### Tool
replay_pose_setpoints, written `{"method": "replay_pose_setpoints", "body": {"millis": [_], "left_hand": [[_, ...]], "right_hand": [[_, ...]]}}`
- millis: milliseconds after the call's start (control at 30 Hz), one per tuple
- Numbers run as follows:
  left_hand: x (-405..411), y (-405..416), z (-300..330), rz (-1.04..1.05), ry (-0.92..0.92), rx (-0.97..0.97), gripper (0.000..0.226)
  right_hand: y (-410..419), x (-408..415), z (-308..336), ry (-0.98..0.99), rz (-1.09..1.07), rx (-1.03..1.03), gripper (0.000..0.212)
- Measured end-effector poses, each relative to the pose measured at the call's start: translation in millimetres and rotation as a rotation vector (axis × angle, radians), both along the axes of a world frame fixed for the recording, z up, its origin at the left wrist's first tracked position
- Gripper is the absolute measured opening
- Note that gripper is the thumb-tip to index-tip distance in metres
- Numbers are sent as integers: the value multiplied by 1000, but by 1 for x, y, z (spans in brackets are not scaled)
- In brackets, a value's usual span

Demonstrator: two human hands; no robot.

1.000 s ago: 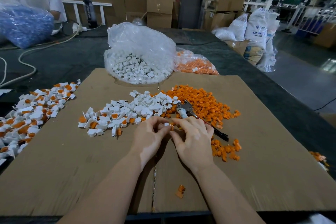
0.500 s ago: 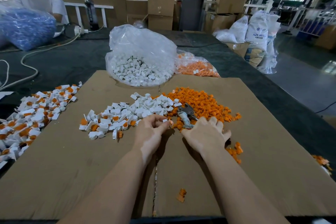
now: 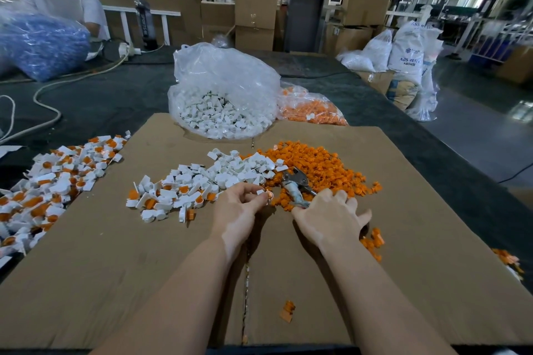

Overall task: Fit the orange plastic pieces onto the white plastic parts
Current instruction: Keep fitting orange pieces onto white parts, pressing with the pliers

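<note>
Loose white plastic parts (image 3: 230,173) lie heaped on the cardboard sheet (image 3: 115,268), and a heap of orange pieces (image 3: 320,164) lies right beside them. My left hand (image 3: 239,210) pinches a small white part with an orange piece (image 3: 266,195) at its fingertips. My right hand (image 3: 331,217) lies palm down, fingers spread, over the handles of the pliers (image 3: 295,181), whose metal head rests on the orange heap. Fitted white-and-orange parts (image 3: 161,196) lie left of my hands, and many more fitted parts are piled (image 3: 43,190) at the far left.
A clear bag of white parts (image 3: 225,101) and a bag of orange pieces (image 3: 311,109) stand behind the cardboard. A lone orange piece (image 3: 287,310) lies near me. Behind a blue bag (image 3: 40,43) at the back left sits a person. Cables (image 3: 43,95) cross the dark table.
My hands were together on one part. My right hand has since moved right and now lies on the pliers' handles. My left hand still holds the small part.
</note>
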State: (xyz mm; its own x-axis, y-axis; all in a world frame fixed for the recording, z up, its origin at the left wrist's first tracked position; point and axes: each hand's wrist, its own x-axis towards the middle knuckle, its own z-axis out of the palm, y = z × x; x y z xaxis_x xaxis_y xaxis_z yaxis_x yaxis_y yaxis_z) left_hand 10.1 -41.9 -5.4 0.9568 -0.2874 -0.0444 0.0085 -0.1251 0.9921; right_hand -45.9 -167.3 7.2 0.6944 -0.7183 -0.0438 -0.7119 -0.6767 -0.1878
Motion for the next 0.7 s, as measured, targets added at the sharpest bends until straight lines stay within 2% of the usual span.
{"method": "replay_pose_setpoints", "body": {"millis": [167, 267, 400, 533, 700], "left_hand": [[2, 0, 0, 15, 33, -38, 15], [4, 0, 1, 43, 133, -134, 12], [6, 1, 5, 55, 249, -289, 10], [8, 1, 6, 79, 266, -291, 12], [9, 1, 7, 101, 269, -279, 16]], "right_hand": [[3, -7, 0, -103, 75, -128, 44], [4, -12, 9, -152, 170, -167, 37], [7, -18, 30, -195, 305, 105, 28], [12, -23, 43, -105, 427, 288, 33], [13, -25, 52, -68, 434, 434, 31]]}}
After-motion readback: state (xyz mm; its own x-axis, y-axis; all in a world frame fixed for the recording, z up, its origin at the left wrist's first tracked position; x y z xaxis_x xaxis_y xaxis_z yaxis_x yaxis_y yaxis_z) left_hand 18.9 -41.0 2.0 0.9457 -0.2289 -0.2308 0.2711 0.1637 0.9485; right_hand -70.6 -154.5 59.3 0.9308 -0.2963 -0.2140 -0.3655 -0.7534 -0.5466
